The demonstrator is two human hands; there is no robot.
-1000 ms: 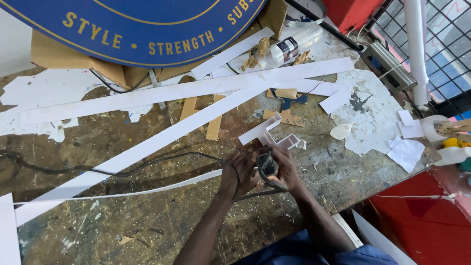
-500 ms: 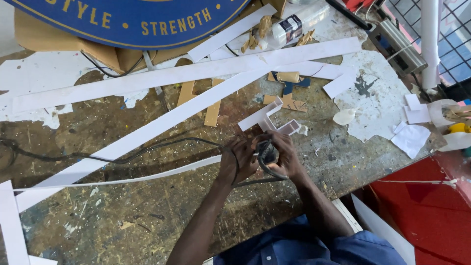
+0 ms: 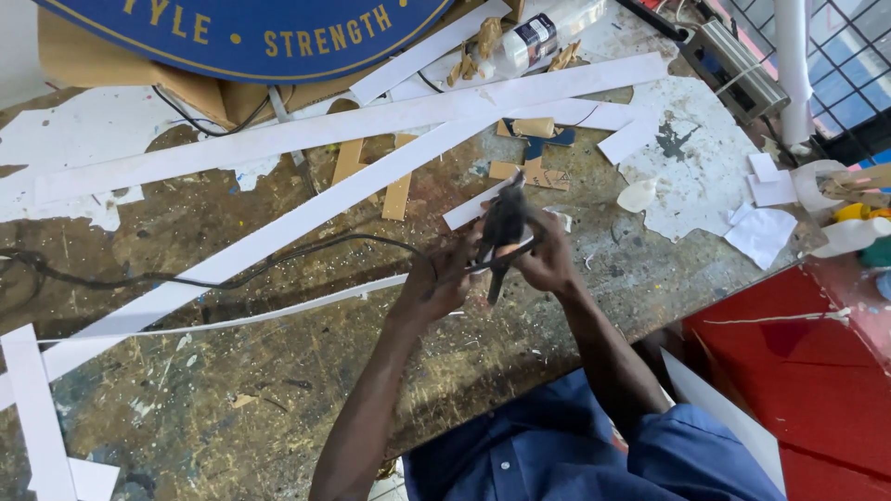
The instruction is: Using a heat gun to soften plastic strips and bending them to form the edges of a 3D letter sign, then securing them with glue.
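Observation:
My left hand (image 3: 444, 280) and my right hand (image 3: 549, 260) meet over the middle of the workbench (image 3: 278, 408). Both are closed around a small dark hand tool (image 3: 506, 225), whose nose points away from me. A black cord (image 3: 232, 269) runs from the tool across the bench to the left. A thin white strip (image 3: 278, 311) lies under my left hand and reaches toward the tool. A bent white strip piece (image 3: 469, 209) lies just beyond the tool, partly hidden by it.
Long white strips (image 3: 353, 121) cross the paint-stained bench. A round blue sign (image 3: 260, 28) leans on cardboard at the back. Cardboard scraps (image 3: 534, 148), a clear bottle (image 3: 538, 32), paper pieces (image 3: 761, 232) and tape rolls (image 3: 817, 181) lie to the right, by a red surface (image 3: 798, 371).
The tool has turned in my hands, so its dark body now stands up in front of the bent white piece. My hands stay together at the same spot on the bench.

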